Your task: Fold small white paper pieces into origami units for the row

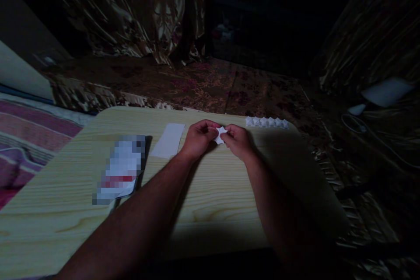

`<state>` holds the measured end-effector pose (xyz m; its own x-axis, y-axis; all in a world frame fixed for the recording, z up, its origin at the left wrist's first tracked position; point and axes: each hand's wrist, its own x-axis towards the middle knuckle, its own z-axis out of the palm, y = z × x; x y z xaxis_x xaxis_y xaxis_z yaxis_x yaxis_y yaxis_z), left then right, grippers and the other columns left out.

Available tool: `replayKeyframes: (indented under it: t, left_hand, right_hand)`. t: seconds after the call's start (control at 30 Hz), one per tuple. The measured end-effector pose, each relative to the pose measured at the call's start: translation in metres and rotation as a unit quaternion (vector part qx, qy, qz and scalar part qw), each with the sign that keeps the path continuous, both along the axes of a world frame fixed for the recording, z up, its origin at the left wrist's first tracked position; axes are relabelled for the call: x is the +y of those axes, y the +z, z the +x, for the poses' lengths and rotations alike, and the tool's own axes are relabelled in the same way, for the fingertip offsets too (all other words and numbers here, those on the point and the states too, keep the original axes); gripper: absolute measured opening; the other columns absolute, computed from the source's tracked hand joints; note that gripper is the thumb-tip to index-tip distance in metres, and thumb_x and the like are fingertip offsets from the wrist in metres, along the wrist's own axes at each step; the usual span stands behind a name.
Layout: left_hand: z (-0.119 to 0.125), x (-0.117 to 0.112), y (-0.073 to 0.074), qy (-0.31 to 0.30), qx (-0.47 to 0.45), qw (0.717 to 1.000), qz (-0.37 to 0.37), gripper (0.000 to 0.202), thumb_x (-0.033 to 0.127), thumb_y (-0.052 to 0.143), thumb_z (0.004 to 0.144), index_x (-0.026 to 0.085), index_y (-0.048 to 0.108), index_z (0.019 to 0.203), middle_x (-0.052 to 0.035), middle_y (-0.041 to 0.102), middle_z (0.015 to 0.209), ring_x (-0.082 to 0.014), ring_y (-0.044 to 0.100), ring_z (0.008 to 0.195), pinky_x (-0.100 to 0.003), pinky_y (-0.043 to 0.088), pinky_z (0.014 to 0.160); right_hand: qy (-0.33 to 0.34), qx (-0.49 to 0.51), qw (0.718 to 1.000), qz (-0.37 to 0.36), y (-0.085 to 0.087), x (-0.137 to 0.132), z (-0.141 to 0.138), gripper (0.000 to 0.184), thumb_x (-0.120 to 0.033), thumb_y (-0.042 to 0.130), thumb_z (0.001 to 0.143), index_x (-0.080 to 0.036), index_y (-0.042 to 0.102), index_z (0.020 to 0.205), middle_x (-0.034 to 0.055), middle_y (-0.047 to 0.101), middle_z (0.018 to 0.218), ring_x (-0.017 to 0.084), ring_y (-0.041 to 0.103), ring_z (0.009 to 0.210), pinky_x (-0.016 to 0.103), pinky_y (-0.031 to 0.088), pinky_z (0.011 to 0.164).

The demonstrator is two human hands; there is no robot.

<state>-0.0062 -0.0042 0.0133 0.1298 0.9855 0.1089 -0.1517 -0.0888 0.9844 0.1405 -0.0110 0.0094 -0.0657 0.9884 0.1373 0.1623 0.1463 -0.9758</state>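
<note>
A small white folded paper star is pinched between both hands above the middle of a light wooden table. My left hand grips the star's left side with curled fingers. My right hand holds its right side, fingers closed round it. Both forearms reach in from the bottom edge.
A row of several finished white paper stars lies at the table's far right edge. A white paper strip lies left of my hands, with a blurred-out card further left. Patterned fabric and curtains surround the table; cables lie at right.
</note>
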Motion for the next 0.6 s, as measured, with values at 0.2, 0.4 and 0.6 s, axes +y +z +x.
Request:
replayKeyframes:
  t: [0.2, 0.4, 0.6]
  left_hand:
    - [-0.0003, 0.0003, -0.0004, 0.008, 0.002, 1.000, 0.003, 0.022, 0.028, 0.072, 0.066, 0.015, 0.065, 0.083, 0.0000, 0.061, 0.066, -0.0094, 0.050, 0.055, -0.023, 0.039, 0.053]
    - [0.0002, 0.0011, -0.0029, -0.012, 0.006, 1.000, -0.006, 0.022, 0.026, 0.071, 0.065, 0.015, 0.064, 0.083, 0.0002, 0.062, 0.067, -0.0097, 0.052, 0.056, -0.023, 0.041, 0.054]
    - [0.0003, 0.0014, -0.0035, -0.040, 0.044, 0.998, 0.023, 0.024, 0.029, 0.072, 0.066, 0.014, 0.062, 0.081, -0.0009, 0.062, 0.074, -0.0107, 0.055, 0.063, -0.022, 0.042, 0.058]
  right_hand:
    - [0.000, -0.005, 1.000, -0.003, 0.0010, -0.0009, -0.0005, 0.012, -0.029, 0.061, 0.069, -0.018, 0.059, 0.075, -0.0059, 0.051, 0.051, 0.009, 0.045, 0.048, 0.022, 0.033, 0.048]
    - [-0.007, -0.034, 0.999, 0.014, -0.0022, 0.0004, 0.0013, 0.012, -0.027, 0.059, 0.070, -0.016, 0.059, 0.075, -0.0034, 0.056, 0.060, 0.009, 0.046, 0.053, 0.021, 0.032, 0.048]
    - [-0.008, -0.039, 0.998, 0.039, -0.0049, 0.0022, 0.0011, 0.011, -0.026, 0.057, 0.071, -0.015, 0.057, 0.074, -0.0020, 0.057, 0.063, 0.010, 0.048, 0.057, 0.021, 0.034, 0.051]
